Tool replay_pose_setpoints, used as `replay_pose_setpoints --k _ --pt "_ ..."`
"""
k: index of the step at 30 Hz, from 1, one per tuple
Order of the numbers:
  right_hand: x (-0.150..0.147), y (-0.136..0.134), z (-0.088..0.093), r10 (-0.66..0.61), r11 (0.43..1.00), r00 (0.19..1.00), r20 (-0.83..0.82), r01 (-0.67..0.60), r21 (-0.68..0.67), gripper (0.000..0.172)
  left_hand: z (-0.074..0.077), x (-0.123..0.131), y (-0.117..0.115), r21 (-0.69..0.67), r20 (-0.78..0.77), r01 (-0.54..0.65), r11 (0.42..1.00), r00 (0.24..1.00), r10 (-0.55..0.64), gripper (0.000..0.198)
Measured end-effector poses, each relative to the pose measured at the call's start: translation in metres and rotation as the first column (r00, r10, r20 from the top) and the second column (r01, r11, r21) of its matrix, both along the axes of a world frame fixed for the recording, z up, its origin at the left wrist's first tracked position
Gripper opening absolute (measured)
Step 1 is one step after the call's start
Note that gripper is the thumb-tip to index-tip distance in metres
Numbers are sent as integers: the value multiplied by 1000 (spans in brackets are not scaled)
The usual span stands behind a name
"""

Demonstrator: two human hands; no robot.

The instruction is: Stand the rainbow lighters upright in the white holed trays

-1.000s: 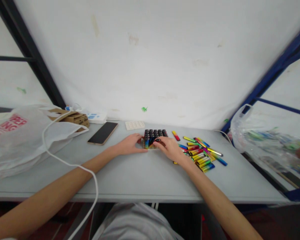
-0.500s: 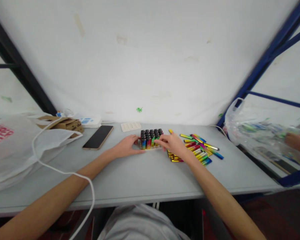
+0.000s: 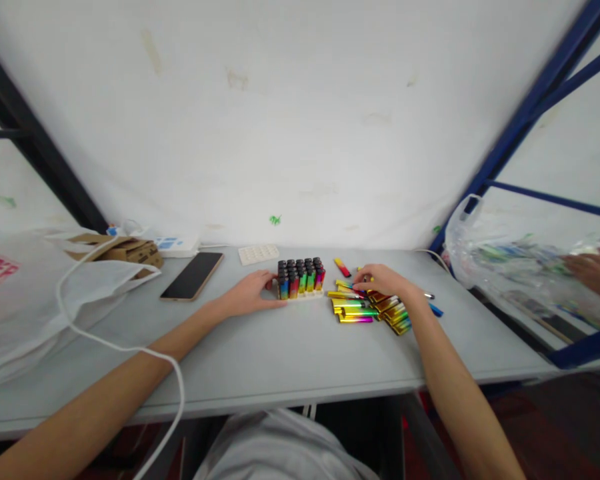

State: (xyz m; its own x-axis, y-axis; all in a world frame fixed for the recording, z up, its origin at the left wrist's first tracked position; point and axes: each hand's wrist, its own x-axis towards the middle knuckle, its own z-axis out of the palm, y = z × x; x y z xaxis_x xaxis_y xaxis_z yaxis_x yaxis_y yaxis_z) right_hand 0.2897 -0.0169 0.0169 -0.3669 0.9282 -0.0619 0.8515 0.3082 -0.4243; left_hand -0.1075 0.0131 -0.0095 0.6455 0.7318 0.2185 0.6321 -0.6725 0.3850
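Several shiny multicoloured lighters point(image 3: 301, 281) with black tops stand upright in rows in a white tray point(image 3: 311, 295). My left hand point(image 3: 250, 293) grips the tray's left end, thumb along the front and fingers behind. To the right, a loose pile of lighters point(image 3: 353, 311) lies flat on the table. My right hand point(image 3: 383, 280) is over the far side of this pile, fingers curled down and fingertips closed on a lighter there. The hand hides part of the pile. One red and yellow lighter point(image 3: 343, 267) lies apart, just behind it.
A phone point(image 3: 193, 275) and a second white tray point(image 3: 259, 254) lie on the grey table point(image 3: 280, 360). White plastic bags point(image 3: 25, 300) and a cardboard box point(image 3: 135, 253) are at left, with a white cable point(image 3: 125, 345) in front. Another person's hand point(image 3: 597, 273) touches a clear bag point(image 3: 520, 267) at right.
My right hand has moved from the tray rightward to the pile, and the lighters there have shifted. My left hand stays at the tray's left end.
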Motion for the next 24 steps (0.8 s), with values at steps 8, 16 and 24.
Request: replay_pose_setpoints --k 8,16,24 --pt "-1 3 -8 -66 990 995 -79 75 123 19 -2 -1 1 -18 28 -5 1000 1000 6 64" --pt "-23 10 -8 -29 969 788 -615 173 176 37 -3 -1 2 1 20 -4 1000 1000 4 64" --pt "-73 -2 -14 -61 998 403 -913 19 -58 45 -5 -3 1 17 14 2 1000 1000 -2 66"
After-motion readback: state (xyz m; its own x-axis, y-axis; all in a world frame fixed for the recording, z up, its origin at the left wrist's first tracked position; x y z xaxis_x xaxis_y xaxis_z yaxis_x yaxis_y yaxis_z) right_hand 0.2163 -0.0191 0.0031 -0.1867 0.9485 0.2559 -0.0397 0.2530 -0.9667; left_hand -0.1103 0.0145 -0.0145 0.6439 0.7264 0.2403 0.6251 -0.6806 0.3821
